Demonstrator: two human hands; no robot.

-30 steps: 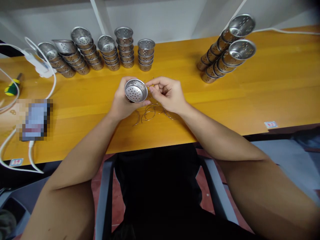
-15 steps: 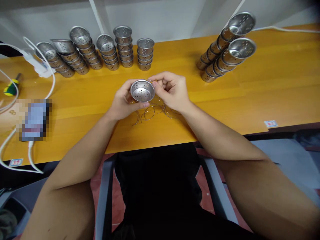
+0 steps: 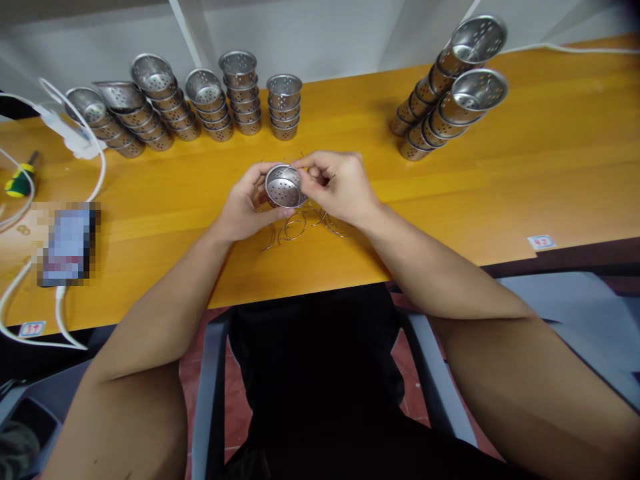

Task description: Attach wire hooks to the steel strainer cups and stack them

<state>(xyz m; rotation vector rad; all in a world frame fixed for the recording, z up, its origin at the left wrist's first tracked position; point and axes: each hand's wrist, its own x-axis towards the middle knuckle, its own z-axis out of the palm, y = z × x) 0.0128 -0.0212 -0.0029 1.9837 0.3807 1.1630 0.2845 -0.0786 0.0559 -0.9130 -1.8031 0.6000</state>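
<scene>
A small perforated metal cup is tilted with its mouth toward me, just above the wooden table. My left hand is closed around its left side, thumb along the near lower edge. Over the cup's right rim, my right hand is closed in a pinch, its thumb overlapping the mouth. Whether a thin wire is between those fingertips is too small to tell. Beneath and beside the hands lie several thin curved wires, partly hidden by the cup and right hand.
Stacks of similar perforated cups line the back left of the table. Two taller stacks stand at the back right. On the left are a phone, white cables and a green-and-yellow screwdriver.
My right thumb and fingers have moved left, further over the cup's rim. The cup has turned slightly in my left hand. The whole view has shifted a little.
</scene>
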